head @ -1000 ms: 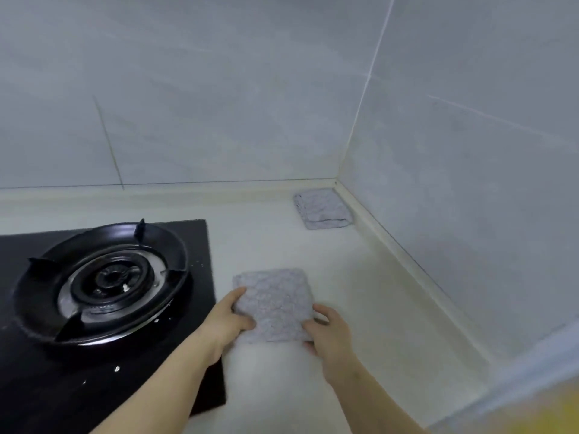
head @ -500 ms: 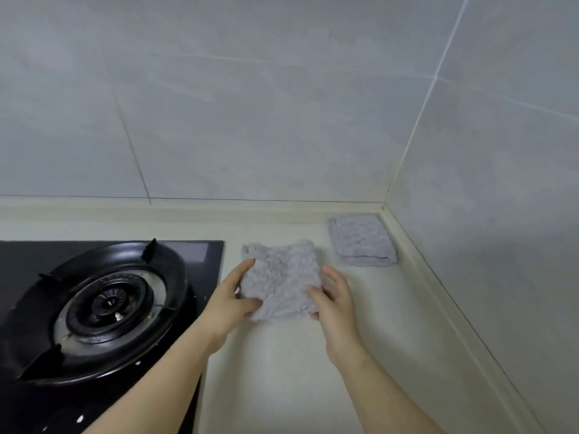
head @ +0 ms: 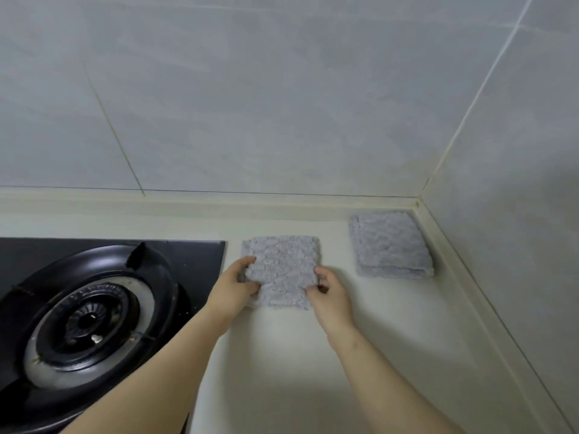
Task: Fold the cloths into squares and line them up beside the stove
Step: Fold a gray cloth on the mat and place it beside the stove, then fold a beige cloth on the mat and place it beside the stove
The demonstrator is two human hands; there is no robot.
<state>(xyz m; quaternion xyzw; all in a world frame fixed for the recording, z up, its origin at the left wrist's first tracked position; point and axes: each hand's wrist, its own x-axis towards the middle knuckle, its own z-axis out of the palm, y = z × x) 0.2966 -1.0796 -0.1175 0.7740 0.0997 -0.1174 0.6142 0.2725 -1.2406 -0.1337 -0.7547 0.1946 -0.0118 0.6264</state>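
Pinching folded grey cloth point(head: 282, 267) by its side edges with curled left hand point(head: 232, 289) and right hand point(head: 333, 297); lying square on the surface point(head: 313, 371) between stove point(head: 194, 255) and second folded cloth point(head: 390, 242) in the far right corner.

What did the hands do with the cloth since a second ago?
The left hand and right hand moved the cloth away from the person, toward the back wall, nearer the corner cloth. Both hands still pinch its sides; nothing was let go. The corner cloth and the stove stayed put.
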